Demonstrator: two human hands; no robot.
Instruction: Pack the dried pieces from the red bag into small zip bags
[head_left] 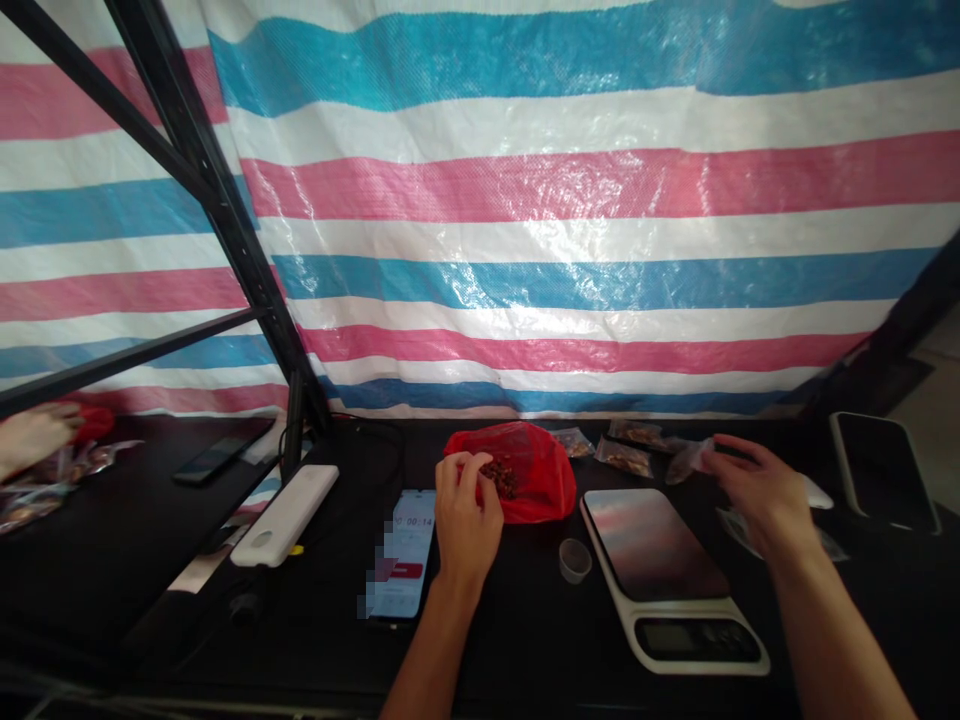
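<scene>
Head view: the left hand point(465, 520) is held palm down over the black bench point(525, 640). Its fingers point(471, 470) are curled close together and dipped into the mouth of the crumpled red plastic bag point(540, 480), where the small brown pieces point(502, 478) are touched by the tips. Whether any piece is pinched cannot be told. The bag is set on the bench between the smartphone with a lit timer screen point(405, 555) and the white digital kitchen scale with a glossy plate point(660, 560).

The right hand point(757, 490) is held above the far right corner of the scale, and a small clear plastic pouch point(688, 460), blurred, is pinched between the thumb and the fingertips. A small translucent cup point(574, 560) is stood just beside the scale's left edge. Filled clear packets point(622, 450) are laid in a row behind the scale. At the far left, another person's hand point(30, 437) is seen beside more packets.
</scene>
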